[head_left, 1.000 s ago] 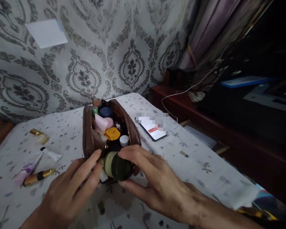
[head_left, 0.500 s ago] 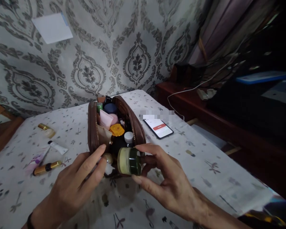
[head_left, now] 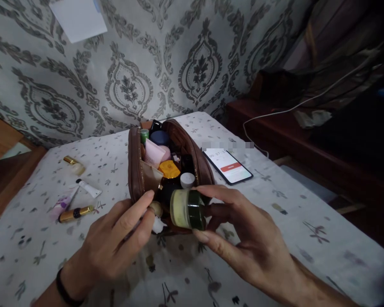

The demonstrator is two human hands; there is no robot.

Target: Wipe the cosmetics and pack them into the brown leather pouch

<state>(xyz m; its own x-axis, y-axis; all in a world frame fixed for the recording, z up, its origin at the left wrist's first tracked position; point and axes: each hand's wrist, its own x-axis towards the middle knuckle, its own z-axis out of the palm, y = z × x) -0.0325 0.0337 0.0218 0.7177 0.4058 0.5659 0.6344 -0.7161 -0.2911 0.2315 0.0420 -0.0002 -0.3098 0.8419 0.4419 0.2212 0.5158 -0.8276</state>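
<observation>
My right hand (head_left: 243,238) grips a small cream jar (head_left: 181,209) with a dark green lid, tipped on its side over the near end of an open brown toiletry bag (head_left: 135,166). My left hand (head_left: 118,238) holds the bag's near left edge; its thumb is hidden. By its fingertips lie a round gold-coloured cap (head_left: 156,208) and a white item (head_left: 159,225) that I cannot make out. Inside the bag are a pink tube (head_left: 154,152), an orange-yellow lid (head_left: 169,169), a white-capped container (head_left: 187,180), a dark blue round lid (head_left: 160,137) and a green cap (head_left: 144,135).
On the patterned white sheet (head_left: 115,277), left of the bag, lie a gold-capped bottle (head_left: 75,165), a white tube (head_left: 88,188), a purple-and-white tube (head_left: 64,202) and a gold-and-black tube (head_left: 76,213). A lit phone (head_left: 228,166) lies right of the bag. A white cable (head_left: 284,111) crosses the dark red furniture.
The view has shifted, so the bag and bedding appear further right. The cream jar remains in my right hand above the bag, and my left hand stays at the bag's edge.
</observation>
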